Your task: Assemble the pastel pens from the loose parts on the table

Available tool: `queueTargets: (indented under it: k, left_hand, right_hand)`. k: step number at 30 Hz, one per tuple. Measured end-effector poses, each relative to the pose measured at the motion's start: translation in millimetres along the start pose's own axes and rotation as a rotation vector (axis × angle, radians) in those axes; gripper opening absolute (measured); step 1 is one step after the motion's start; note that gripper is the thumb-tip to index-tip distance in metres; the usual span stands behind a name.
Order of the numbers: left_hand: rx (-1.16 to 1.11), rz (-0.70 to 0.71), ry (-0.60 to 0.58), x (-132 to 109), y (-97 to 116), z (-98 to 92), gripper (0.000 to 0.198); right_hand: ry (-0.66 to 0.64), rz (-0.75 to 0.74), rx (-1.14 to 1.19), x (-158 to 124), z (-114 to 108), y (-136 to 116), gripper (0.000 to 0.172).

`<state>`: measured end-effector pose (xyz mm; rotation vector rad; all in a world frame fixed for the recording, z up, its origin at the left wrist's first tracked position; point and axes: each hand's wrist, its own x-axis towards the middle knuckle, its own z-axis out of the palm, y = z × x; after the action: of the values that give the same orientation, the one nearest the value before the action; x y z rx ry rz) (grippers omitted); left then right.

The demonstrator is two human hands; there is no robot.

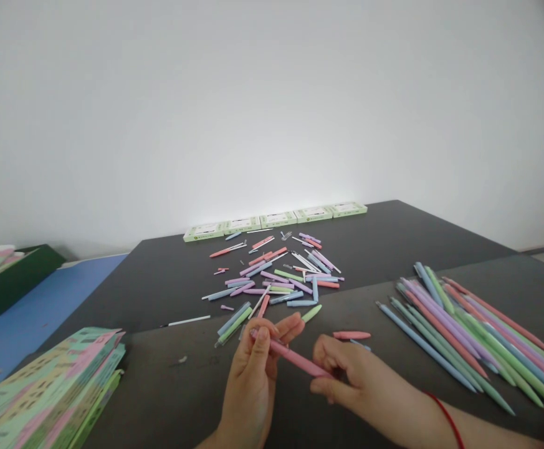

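Observation:
A pink pen [297, 360] slants between my two hands above the near part of the dark table. My left hand [255, 368] pinches its upper left end between thumb and index finger, the other fingers stretched out. My right hand [353, 373] is closed round the lower right end, which its fingers partly hide. Just beyond the hands lie loose pen parts: a light green barrel piece [311, 313], a coral piece [352, 335] and a small blue piece partly behind my right hand.
Several pen barrels and white refills [306, 262] lie scattered mid-table. A pile of pens [463, 330] lies at right. Flat boxes [278, 219] line the back edge by the wall. Patterned packets [42, 393] are stacked at left, near a dark green box [23, 277]. A single refill [189, 320] lies apart.

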<state>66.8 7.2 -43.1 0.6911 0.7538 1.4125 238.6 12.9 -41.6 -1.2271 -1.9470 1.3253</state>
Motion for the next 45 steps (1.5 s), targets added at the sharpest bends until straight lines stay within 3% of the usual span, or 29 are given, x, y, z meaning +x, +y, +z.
queueTargets:
  k: [2, 6, 8, 11, 14, 17, 20, 22, 28, 31, 36, 41, 45]
  left_hand:
    - [0.006, 0.007, -0.015, 0.5, 0.3, -0.1, 0.016]
    - [0.003, -0.006, -0.023, 1.8, 1.0, -1.8, 0.017]
    - [-0.011, -0.025, -0.021, 2.3, 2.4, -2.5, 0.018]
    - [-0.032, -0.037, -0.006, 3.0, 7.0, -1.8, 0.017]
    - [-0.040, -0.006, 0.024, 5.2, 13.2, 0.4, 0.017]
    - [-0.039, 0.042, 0.019, 9.1, 17.3, 1.4, 0.016]
    - [-0.036, 0.074, 0.017, 11.8, 16.5, -0.4, 0.016]
    - [-0.033, 0.078, 0.026, 11.9, 14.1, -2.2, 0.016]
    - [-0.061, 0.058, 0.007, 7.6, 11.7, -0.2, 0.019]
    - [-0.077, 0.055, -0.049, 5.8, 15.1, 3.4, 0.021]
    - [-0.067, 0.082, -0.085, 5.9, 18.7, 4.4, 0.020]
    - [-0.048, 0.042, -0.060, 4.7, 16.0, 1.3, 0.020]
    - [-0.034, 0.013, -0.061, 4.5, 11.2, -1.5, 0.022]
  right_hand:
    - [-0.012, 0.024, 0.013, -1.2, 2.8, -0.9, 0.018]
    - [-0.277, 0.150, 0.557, 0.1, 10.2, 3.6, 0.037]
    - [-0.348, 0.166, 0.689, 1.5, 11.0, 6.6, 0.046]
    - [-0.292, 0.083, 0.484, 1.8, 6.7, 7.5, 0.036]
    - [-0.103, 0.010, 0.090, -0.6, 0.0, 4.4, 0.018]
    - [0.018, -0.038, -0.218, -3.4, -3.5, 1.8, 0.016]
    - [0.027, -0.086, -0.310, -4.2, -2.6, 1.9, 0.027]
    - [-0.028, -0.052, -0.145, -3.7, 0.0, 2.9, 0.034]
    - [-0.279, 0.189, 0.791, -0.5, 12.2, 6.6, 0.049]
    - [-0.325, 0.243, 0.974, 0.9, 14.6, 9.2, 0.050]
    - [-0.267, 0.102, 0.664, 1.8, 9.8, 11.1, 0.054]
    - [-0.100, -0.023, 0.273, 1.4, 5.4, 12.1, 0.034]
    - [-0.114, -0.006, 0.237, 0.1, 8.0, 14.0, 0.031]
